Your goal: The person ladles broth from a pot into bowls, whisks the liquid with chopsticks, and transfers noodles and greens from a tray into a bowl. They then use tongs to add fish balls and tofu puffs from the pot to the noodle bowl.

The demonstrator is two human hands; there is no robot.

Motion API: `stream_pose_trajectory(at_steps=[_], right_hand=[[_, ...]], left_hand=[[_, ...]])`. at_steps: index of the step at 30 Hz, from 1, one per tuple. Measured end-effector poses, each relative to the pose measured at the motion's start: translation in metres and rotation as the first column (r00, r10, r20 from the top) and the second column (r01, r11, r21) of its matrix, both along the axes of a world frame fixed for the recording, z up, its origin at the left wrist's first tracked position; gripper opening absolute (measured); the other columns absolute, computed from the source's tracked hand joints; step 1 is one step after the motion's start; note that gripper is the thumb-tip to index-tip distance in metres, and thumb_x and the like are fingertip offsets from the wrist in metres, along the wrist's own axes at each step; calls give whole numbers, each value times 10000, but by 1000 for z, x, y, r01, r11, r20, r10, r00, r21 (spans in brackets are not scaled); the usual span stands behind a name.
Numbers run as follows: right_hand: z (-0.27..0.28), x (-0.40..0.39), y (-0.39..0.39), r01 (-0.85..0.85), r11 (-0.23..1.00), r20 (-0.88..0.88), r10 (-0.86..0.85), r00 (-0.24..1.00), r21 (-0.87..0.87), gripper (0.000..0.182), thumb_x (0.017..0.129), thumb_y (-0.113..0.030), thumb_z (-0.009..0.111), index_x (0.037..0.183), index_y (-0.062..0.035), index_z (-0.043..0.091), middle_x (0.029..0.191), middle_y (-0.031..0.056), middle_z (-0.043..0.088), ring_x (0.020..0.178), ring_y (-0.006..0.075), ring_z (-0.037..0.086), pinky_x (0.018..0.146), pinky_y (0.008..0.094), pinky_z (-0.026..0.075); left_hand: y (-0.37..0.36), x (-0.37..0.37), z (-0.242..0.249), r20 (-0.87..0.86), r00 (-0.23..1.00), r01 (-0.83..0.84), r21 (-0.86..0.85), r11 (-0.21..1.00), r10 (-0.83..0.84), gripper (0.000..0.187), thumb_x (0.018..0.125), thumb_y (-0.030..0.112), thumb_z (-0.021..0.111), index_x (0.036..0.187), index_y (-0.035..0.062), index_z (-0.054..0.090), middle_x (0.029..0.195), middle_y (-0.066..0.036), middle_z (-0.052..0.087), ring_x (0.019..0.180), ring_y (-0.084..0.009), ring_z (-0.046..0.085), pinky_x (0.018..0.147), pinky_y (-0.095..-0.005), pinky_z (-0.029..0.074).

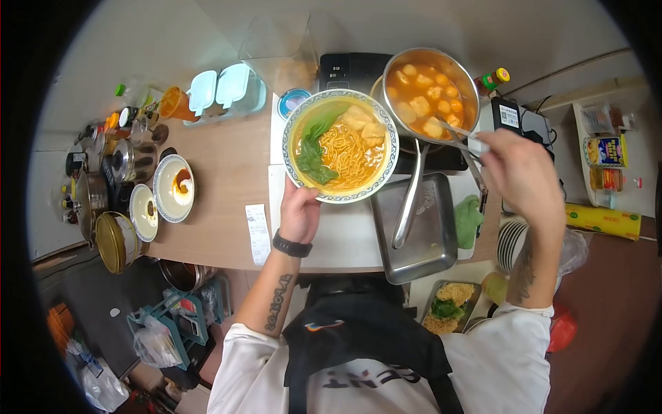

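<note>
A person's two bare hands work at a counter (227, 234), seen from above. The left hand (301, 212) grips a patterned bowl (287, 148) by the edge nearest the body, thumb lying on the rim and fingers hooked out of sight beneath. The bowl is held up over the middle of the counter, roughly level, with noodles (345, 155) at its centre, leafy greens (316, 155) on the left and pale golden chunks (362, 125) at the far right. Just beside it, to the right and a little farther from the body, stands a steel pot (475, 93) of orange-red broth with rounded pieces in it; in this view the two rims nearly meet. The right hand (518, 169) is closed around a slim metal utensil (452, 130), perhaps tongs, though blur hides its exact form. That hand is the nearer one to the pot, off its near right side, so the broth lies ahead and to the left of its fingers. The utensil's long axis runs leftward and slightly away from the body, its tip at the pieces in the broth. The pot handle (409, 200) points back toward the person, between the hands, above a steel tray (420, 261).
</note>
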State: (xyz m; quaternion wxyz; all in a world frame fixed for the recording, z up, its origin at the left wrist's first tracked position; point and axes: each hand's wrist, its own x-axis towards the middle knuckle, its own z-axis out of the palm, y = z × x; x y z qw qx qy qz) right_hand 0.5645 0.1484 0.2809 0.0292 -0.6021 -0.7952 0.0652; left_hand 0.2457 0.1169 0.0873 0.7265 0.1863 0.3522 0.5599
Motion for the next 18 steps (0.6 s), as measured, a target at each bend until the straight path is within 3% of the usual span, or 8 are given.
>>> stream_pose_trajectory(at_steps=[2, 4, 8, 15, 18], right_hand=[[5, 12, 2, 56, 997, 8, -56, 998, 53, 233, 866, -118, 634, 1085, -56, 685, 993, 137, 695, 904, 346, 664, 793, 434, 529], [2, 22, 10, 106, 992, 144, -115, 983, 65, 219, 872, -125, 626, 1065, -44, 691, 991, 145, 698, 917, 349, 664, 812, 443, 528], [-40, 26, 31, 30, 999, 139, -24, 990, -44, 220, 878, -137, 620, 1039, -8, 696, 950, 175, 700, 906, 363, 662, 825, 463, 531], [-25, 39, 21, 122, 990, 41, -125, 991, 66, 190, 878, -125, 617, 1025, -46, 708, 912, 176, 690, 878, 373, 656, 782, 461, 522], [-2, 31, 7, 105, 994, -67, -105, 992, -7, 193, 866, -106, 623, 1028, -37, 702, 909, 172, 686, 864, 372, 655, 775, 448, 523]], left_hand=[[-1, -1, -5, -11, 1000, -18, 14, 1000, 18, 709, 836, -4, 481, 1512, 86, 286, 1432, -91, 473, 1286, -221, 480, 1082, -392, 397], [-1, 0, -3, -15, 1000, -19, 8, 1000, 19, 712, 833, -6, 481, 1512, 85, 287, 1432, -90, 472, 1284, -220, 480, 1082, -391, 395], [-1, 1, -7, -7, 1000, -23, -7, 1000, 23, 715, 828, -6, 483, 1510, 79, 288, 1431, -89, 471, 1275, -220, 485, 1079, -389, 397], [1, 2, -6, -26, 999, -22, 0, 1000, 22, 706, 834, -2, 483, 1509, 77, 289, 1426, -85, 473, 1266, -214, 488, 1071, -385, 400], [0, 2, -8, -16, 999, -37, -5, 999, 36, 704, 838, -1, 483, 1509, 79, 287, 1424, -83, 473, 1261, -211, 491, 1069, -382, 400]])
